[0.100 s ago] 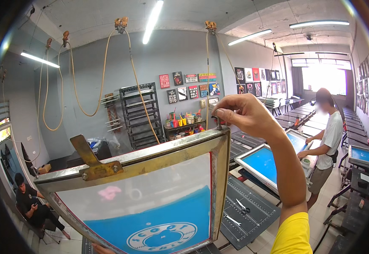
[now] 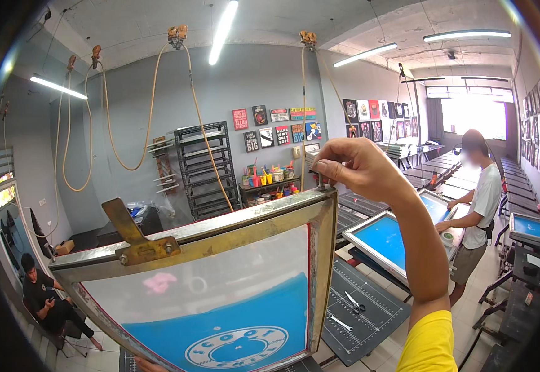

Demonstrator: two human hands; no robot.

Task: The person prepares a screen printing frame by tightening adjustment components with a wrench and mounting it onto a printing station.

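Observation:
My right hand is raised in front of me, its fingertips pinched on the top right corner of a metal screen frame, where a small pin sticks up. The frame stands tilted upright and fills the lower middle of the view. Its mesh is white above and blue below, with a round white logo near the bottom. A brass hinge clamp is bolted to the top left rail. A sliver of skin shows under the frame's lower edge; whether it is my left hand I cannot tell. My sleeve is yellow.
A person in a white shirt works at another blue screen to the right. Below it lies a black gridded board with scissors on it. A person sits at lower left. A black shelf rack and hanging hoses stand behind.

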